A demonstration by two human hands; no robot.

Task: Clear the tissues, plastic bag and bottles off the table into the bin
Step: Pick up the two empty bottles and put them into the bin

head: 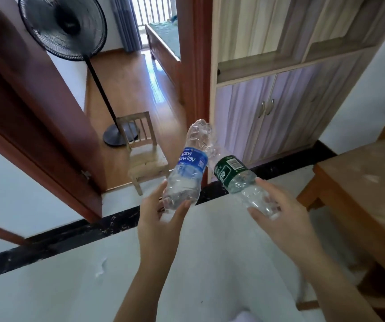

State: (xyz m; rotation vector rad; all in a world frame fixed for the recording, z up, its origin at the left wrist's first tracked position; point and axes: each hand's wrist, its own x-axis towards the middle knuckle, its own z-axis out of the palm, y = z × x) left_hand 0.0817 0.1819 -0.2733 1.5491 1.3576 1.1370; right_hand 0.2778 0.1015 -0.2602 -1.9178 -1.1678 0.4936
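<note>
The clear, crumpled plastic bottle with the blue wrap-around label carries white capital letters that read "AQUAR", running upside down along the label; the rest of the word curves out of sight round the bottle. Beside those letters stand a row of small white characters, too blurred to read, and a small square code printed in white. At the label's upper edge runs a line of fine print, also illegible.

The clear plastic bottle with the dark green label shows large white characters on the green, tilted and too blurred to make out. Near that label's top sits a white panel with a barcode and tiny print, none of it readable.
</note>
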